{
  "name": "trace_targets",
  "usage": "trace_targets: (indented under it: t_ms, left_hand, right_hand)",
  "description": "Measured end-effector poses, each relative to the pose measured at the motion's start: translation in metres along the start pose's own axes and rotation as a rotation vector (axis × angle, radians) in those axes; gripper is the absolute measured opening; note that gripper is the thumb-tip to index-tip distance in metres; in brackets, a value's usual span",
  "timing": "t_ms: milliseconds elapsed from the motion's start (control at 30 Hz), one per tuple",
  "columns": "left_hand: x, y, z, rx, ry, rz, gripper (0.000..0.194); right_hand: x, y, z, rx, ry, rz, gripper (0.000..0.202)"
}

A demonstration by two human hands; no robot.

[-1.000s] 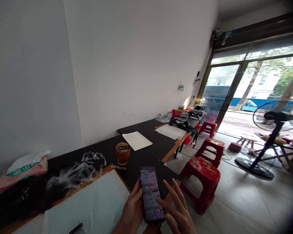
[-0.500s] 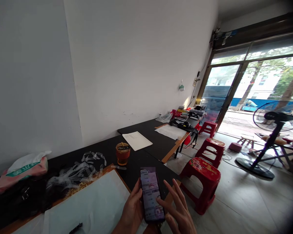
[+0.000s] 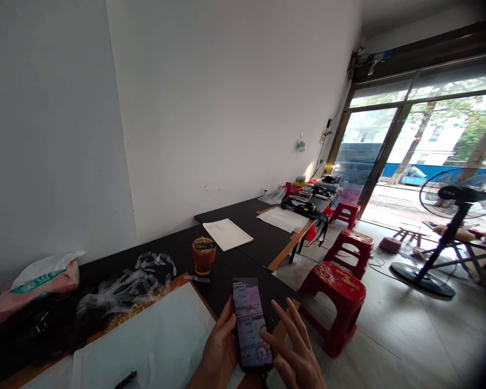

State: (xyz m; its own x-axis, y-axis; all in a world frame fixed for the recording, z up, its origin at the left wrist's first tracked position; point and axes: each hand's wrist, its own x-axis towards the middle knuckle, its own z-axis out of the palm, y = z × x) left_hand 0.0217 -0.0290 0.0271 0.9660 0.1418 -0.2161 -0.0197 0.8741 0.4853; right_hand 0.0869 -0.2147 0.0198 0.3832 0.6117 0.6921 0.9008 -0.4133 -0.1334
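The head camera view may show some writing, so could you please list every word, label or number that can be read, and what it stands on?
Nothing can be quoted reliably.
Phone screen: rows of dark print, too small and blurred to read.
Pink-and-white pack at the left: light characters on a green band, too unclear to read.
White paper on the black table: faint marks, too faint to read.

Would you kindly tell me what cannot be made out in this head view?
Head view:
Phone: on-screen print, too small and blurred.
Left hand's grip: finger placement behind the phone, hidden by it.
Right hand's grip: whether it touches the phone, unclear from this angle.
Fan: part of its cage, cut off by the right edge.
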Motion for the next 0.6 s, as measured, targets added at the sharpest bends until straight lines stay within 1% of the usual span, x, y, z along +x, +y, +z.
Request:
trace_targets:
  t_ms: [200, 367, 600]
  left_hand:
    - [0.0001, -0.0023, -0.0039, -0.010, -0.022, 0.009, 0.070]
    - [0.0036, -0.0047, -0.0094, -0.035, -0.046, 0.012, 0.071]
    - [0.0001, -0.0011, -0.0030, -0.039, -0.017, 0.021, 0.075]
  right_hand:
    - [-0.0001, 0.0012, -0.0005, -0.003, 0.006, -0.026, 0.040]
    - [0.0008, -0.0008, 0.0040, 0.012, 0.008, -0.019, 0.038]
    - [0.0026, -0.0080, 0.0083, 0.066, -0.009, -0.009, 0.037]
